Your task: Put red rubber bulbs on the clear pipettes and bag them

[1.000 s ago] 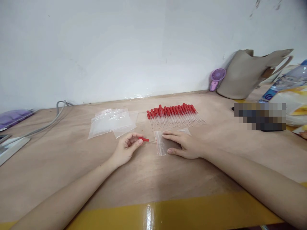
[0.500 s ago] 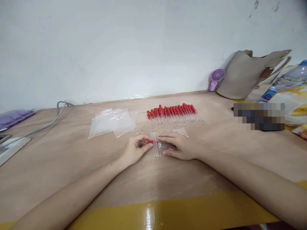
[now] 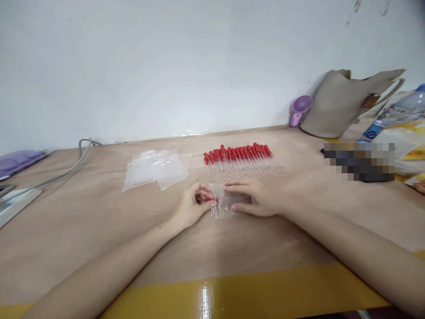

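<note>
My left hand (image 3: pixel 194 206) is closed, pinching the red rubber bulb of a dropper (image 3: pixel 214 200) at the mouth of a clear zip bag (image 3: pixel 224 210). The dropper's thin glass tube points right, inside or over the bag; I cannot tell which part lies within. My right hand (image 3: pixel 257 198) rests at the bag's right side, thumb and fingers apart and stretched out, partly covering it. Just beyond the hands lies a row of several droppers (image 3: pixel 241 155) with red bulbs pointing away. To their left is a loose pile of clear zip bags (image 3: pixel 156 168).
Brown paper covers the table, with a yellow strip (image 3: pixel 249 290) along its front edge. A purple handheld fan (image 3: pixel 300 108), a grey-beige bag (image 3: pixel 332 106) and a plastic bottle (image 3: pixel 395 115) stand at the back right. A grey cable (image 3: pixel 71 170) and purple packet (image 3: pixel 21 164) lie left.
My right hand has slid a little to the right over the bag, leaving more of the bag and the glass tube visible. My left hand still pinches the red bulb.
</note>
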Motion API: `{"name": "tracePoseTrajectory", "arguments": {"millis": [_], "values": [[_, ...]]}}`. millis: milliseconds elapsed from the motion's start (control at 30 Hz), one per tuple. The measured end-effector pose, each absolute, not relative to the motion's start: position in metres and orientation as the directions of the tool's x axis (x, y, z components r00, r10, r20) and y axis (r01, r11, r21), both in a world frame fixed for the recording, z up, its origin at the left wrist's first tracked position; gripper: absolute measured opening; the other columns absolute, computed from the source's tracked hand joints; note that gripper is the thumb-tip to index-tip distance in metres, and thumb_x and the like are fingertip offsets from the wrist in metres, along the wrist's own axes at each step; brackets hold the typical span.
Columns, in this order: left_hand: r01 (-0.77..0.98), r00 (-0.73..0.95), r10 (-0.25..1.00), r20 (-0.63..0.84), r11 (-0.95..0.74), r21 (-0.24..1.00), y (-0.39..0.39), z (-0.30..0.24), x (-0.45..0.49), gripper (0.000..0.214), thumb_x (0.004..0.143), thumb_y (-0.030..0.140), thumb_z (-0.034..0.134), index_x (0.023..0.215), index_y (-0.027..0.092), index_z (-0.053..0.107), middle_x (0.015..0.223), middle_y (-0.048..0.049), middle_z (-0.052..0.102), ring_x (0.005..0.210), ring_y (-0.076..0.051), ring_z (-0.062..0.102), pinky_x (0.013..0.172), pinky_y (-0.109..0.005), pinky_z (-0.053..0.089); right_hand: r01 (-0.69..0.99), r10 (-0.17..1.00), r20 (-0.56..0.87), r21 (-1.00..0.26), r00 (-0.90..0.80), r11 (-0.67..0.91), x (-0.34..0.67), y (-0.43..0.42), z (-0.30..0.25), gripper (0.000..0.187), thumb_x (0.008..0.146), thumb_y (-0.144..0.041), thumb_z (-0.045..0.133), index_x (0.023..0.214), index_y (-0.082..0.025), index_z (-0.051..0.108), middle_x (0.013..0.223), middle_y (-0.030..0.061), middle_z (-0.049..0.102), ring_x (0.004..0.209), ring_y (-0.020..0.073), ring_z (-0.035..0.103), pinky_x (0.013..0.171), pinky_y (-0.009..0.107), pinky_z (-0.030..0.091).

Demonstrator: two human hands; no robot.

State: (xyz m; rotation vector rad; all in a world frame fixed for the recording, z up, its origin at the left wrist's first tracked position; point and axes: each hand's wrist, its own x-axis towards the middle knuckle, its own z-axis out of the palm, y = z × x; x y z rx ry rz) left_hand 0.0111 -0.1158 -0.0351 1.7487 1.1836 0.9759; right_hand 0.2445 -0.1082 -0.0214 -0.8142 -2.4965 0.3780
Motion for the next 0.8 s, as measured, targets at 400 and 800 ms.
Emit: {"name": "tracePoseTrajectory", "arguments": {"millis": [400, 800], "values": [[0.239, 0.336, 0.927, 0.168, -0.257, 0.936, -0.125, -0.031, 0.011, 0.019, 0.068, 0.021, 0.066, 0.079, 0.017, 0.051, 0.080, -0.0023, 0.061, 0.073, -0.014, 0.062, 0.071, -0.029, 0.050, 0.521, 0.628, 0.214, -0.396, -0.749, 0.756, 0.276, -0.096, -0.023, 0.055, 0.080, -0.049, 0.054, 0.127, -0.022, 0.049, 0.132, 0.0079, 0.047, 0.122, 0.0229, 0.042, 0.103, 0.044, 0.031], [0.566, 0.409, 0.889, 0.206, -0.424, 0.707, -0.129, -0.017, -0.007, 0.010, 0.074, 0.021, 0.056, 0.075, 0.020, 0.046, 0.071, 0.0030, 0.056, 0.056, -0.010, 0.047, 0.054, -0.022, 0.035, 0.499, 0.594, 0.282, -0.344, -0.754, 0.796, 0.279, -0.096, -0.023, 0.062, 0.071, -0.054, 0.062, 0.121, -0.018, 0.054, 0.122, 0.0095, 0.056, 0.116, 0.0239, 0.048, 0.101, 0.043, 0.033]]}}
